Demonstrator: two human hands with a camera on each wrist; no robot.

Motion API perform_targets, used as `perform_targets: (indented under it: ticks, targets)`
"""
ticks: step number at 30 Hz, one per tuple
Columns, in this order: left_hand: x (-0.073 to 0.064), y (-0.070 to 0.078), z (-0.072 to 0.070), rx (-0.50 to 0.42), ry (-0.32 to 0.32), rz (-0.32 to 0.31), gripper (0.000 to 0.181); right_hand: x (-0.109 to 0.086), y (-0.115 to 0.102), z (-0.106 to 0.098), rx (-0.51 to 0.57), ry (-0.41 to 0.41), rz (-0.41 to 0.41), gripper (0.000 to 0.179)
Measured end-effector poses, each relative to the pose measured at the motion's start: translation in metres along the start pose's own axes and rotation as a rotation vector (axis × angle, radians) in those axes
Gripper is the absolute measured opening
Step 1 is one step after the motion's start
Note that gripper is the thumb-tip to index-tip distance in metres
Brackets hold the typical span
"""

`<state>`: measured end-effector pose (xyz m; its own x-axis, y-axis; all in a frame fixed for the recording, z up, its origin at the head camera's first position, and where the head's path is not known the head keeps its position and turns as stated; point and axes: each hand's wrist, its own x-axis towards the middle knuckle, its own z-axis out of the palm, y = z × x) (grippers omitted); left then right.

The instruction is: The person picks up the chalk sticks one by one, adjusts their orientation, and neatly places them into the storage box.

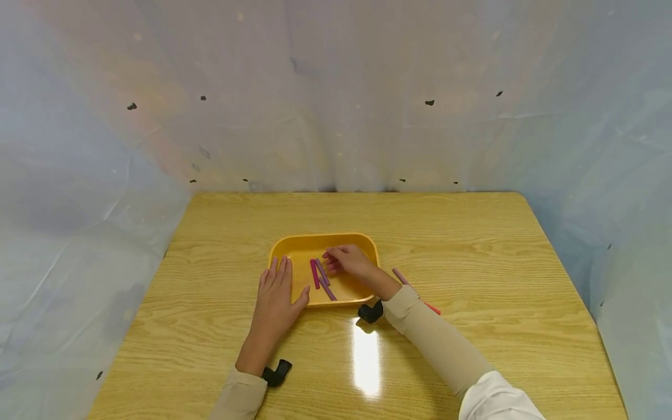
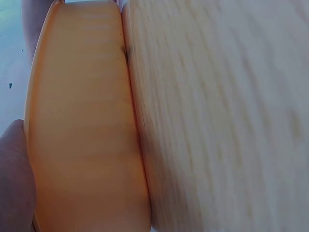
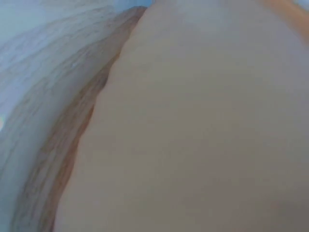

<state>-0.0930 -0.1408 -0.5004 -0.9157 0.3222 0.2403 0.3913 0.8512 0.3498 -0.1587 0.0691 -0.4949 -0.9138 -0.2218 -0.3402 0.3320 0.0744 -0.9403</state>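
A yellow tray (image 1: 315,238) stands on the table. Inside it lie a magenta stick (image 1: 314,274), a purple stick (image 1: 322,272) and another purple stick (image 1: 328,289). My left hand (image 1: 276,297) rests on the tray's left side, fingers extended over the rim and thumb spread toward the front rim. The left wrist view has the tray's outer wall (image 2: 87,106) close up, with part of that hand at its rim. Over the tray's right half, my right hand (image 1: 347,261) has its fingers loosely bent beside the purple stick; nothing shows in them. The right wrist view is mostly blocked by a pale blurred surface.
Right of the tray, a purple stick (image 1: 401,276) and a red stick (image 1: 433,308) lie on the wooden table (image 1: 472,245), partly behind the right forearm. A black wrist device (image 1: 370,312) hangs by the right sleeve. Pale sheeting (image 1: 336,116) surrounds the table's back and sides.
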Motion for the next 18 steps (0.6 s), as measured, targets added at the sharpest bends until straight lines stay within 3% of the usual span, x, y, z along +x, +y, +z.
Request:
perform_targets:
  ticks: [9, 16, 18]
  targets:
    - [-0.0006, 0.0011, 0.002, 0.002, -0.003, -0.01, 0.077, -0.0025, -0.0009, -0.0022, 0.077, -0.044, -0.014, 0.045]
    - [-0.0005, 0.0001, 0.0017, 0.007, 0.011, 0.004, 0.077, -0.0044, -0.0054, -0.0006, 0.158, -0.185, -0.084, 0.051]
    - [-0.0006, -0.0001, 0.0015, 0.012, 0.01, 0.005, 0.077, -0.006, -0.0083, -0.0009, 0.197, -0.184, -0.1, 0.049]
